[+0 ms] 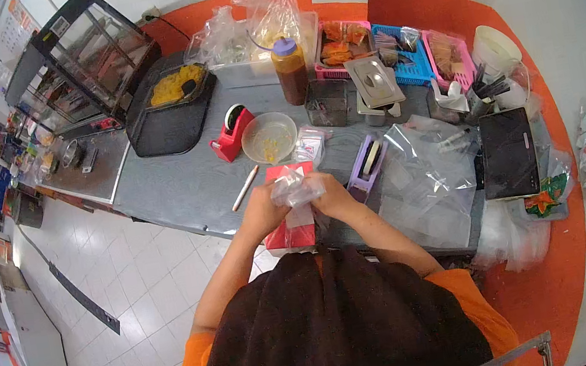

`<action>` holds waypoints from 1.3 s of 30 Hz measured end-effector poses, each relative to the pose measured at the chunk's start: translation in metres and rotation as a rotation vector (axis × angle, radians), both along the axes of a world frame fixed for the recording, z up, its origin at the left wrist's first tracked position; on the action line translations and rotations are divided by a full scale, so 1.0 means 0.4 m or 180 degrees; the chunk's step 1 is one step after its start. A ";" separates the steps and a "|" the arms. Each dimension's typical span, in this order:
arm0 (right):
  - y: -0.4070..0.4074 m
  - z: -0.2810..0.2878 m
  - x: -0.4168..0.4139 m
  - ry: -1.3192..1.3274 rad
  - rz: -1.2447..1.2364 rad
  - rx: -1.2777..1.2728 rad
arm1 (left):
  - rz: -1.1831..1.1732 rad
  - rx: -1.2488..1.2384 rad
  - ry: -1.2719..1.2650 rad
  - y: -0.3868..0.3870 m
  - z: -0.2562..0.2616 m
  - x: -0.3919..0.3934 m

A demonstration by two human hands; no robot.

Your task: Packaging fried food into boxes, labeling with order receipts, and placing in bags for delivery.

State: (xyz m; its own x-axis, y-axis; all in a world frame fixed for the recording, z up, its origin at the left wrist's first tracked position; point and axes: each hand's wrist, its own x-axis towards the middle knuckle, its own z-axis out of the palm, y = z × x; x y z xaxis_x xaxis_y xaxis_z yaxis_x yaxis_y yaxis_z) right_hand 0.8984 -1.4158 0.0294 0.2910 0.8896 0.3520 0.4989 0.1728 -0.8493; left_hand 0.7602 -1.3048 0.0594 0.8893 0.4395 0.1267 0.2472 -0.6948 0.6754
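My left hand (264, 209) and my right hand (334, 195) are together at the table's front edge, both gripping a clear plastic bag (293, 186) between them. Beneath the bag lies a red box (290, 237), with a pale slip or sheet on its middle; what the bag holds cannot be made out. A white marker pen (245, 188) lies left of my left hand. Beyond the box are a round clear plastic bowl (269, 138) with yellow bits and a small bag of printed packets (310, 144). A purple tape dispenser (365, 170) stands right of my right hand.
A red tape dispenser (233, 134), a squeeze bottle of brown sauce (292, 77) and steel lidded containers (375, 84) stand farther back. At right are clear plastic bags (432, 172) and a black tablet (508, 154). A black tray (170, 130) and glass display warmer (90, 65) are at left.
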 end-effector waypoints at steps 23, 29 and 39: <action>-0.014 -0.108 -0.095 0.1311 0.0049 0.0128 | 0.0813 -0.3975 -0.0883 0.050 -0.142 -0.054; 0.010 -0.083 -0.074 0.2997 0.0116 -0.0246 | 0.0695 -0.3817 -0.1189 0.041 -0.164 -0.056; 0.015 -0.066 -0.031 0.2921 0.0392 -0.0893 | 0.0787 -0.3847 -0.1139 0.032 -0.170 -0.052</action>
State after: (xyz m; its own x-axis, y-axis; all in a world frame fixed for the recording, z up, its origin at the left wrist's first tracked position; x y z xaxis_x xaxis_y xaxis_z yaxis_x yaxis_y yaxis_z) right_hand 0.8859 -1.4099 0.0030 0.2460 0.9493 -0.1958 -0.3873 -0.0889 -0.9176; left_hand 0.7393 -1.2922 -0.0086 0.7673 0.5895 -0.2524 -0.0437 0.4408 0.8965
